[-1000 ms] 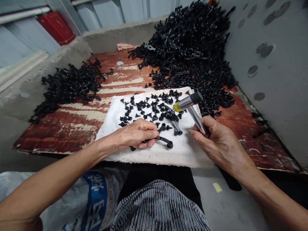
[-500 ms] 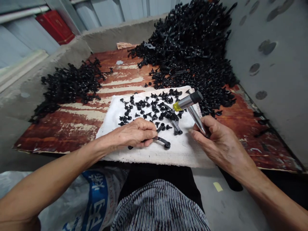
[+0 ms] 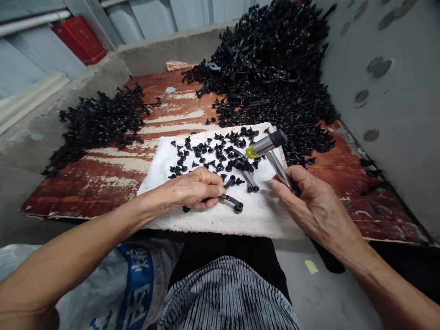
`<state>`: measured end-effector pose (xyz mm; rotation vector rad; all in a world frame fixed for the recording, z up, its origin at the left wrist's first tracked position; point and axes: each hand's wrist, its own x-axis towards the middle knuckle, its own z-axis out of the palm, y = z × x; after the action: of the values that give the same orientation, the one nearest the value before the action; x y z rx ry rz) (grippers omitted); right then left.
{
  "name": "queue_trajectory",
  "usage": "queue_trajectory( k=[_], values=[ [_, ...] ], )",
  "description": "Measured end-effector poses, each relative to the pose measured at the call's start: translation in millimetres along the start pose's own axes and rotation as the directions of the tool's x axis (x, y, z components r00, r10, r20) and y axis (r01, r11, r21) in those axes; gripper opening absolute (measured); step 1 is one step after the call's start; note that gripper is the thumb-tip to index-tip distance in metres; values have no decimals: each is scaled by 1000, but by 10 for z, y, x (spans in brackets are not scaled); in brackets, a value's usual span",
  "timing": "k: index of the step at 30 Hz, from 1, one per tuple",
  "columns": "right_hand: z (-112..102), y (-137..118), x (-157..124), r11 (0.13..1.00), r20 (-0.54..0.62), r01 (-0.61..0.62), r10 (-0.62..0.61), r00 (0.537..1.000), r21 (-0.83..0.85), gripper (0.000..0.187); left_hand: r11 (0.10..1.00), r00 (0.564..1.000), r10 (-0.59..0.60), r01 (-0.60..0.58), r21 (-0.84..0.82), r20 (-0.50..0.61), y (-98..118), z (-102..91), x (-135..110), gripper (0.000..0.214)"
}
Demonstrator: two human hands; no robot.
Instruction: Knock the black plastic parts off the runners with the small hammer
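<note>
Beyond the hammer, heaped black parts

Left forearm slanting in from the corner, left hand knuckles up, fingers pinched together! Opposite, the right forearm angles inward, and the right hand curls in a grip, thumb stretched forward!

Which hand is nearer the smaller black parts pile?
Left. The left hand is right of and nearer the camera than the pile; the right hand is much farther right, gripping the mallet.
</note>
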<state>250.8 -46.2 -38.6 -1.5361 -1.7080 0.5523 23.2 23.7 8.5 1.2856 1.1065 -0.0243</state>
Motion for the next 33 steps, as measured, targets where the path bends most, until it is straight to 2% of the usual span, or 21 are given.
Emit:
queue_trajectory(
  k=[3,5,8,11,13,15,17,22,24,26,27,31,32,33],
  values=[
    [-20,-16,-34,994,11,100,-100,995,-35,19,1000,1000,28,-28,10,6,-39,-13,-8,35],
    [-27,-70,-71,978,15,200,-200,980,-56,30,999,999,44,-44,9,6,-53,-17,-11,34],
    [-34,-205,-149,928,17,369,-369,929,-54,48,1000,1000,21,-20,16,-16,-43,-7,-9,35],
    [-31,-296,-223,889,-31,448,-452,891,-96,64,1000,1000,17,-17,13,-20,-38,1,1,33],
    [-28,-292,-246,874,17,447,-452,892,-192,63,999,999,45,-45,23,-12,-59,-7,11,32],
    [-37,-270,-249,850,126,452,-435,892,-272,56,997,998,70,-70,35,-1,-90,-22,20,31],
    [-64,-281,-247,850,176,456,-422,889,-263,53,997,997,75,-75,36,5,-117,-38,25,31],
    [-80,-387,-259,891,-60,431,-443,895,-143,68,994,995,98,-99,44,27,-142,-54,29,32],
    [-50,-360,-251,888,-35,419,-433,901,-188,64,995,995,92,-93,45,27,-146,-53,38,31],
    [-31,-308,-239,874,143,428,-404,903,-231,56,996,997,71,-72,57,11,-154,-49,48,30],
    [-31,-290,-236,883,158,419,-392,906,-212,55,996,998,66,-66,61,7,-159,-47,53,30],
    [-52,-296,-261,923,9,359,-361,932,-139,65,995,996,85,-85,45,21,-179,-51,59,27],
    [-48,-300,-272,922,2,356,-360,933,-154,65,995,996,85,-86,48,26,-180,-55,57,28],
    [-37,-298,-282,914,63,366,-360,931,-174,62,995,996,85,-86,55,27,-179,-59,53,28]
  ],
)
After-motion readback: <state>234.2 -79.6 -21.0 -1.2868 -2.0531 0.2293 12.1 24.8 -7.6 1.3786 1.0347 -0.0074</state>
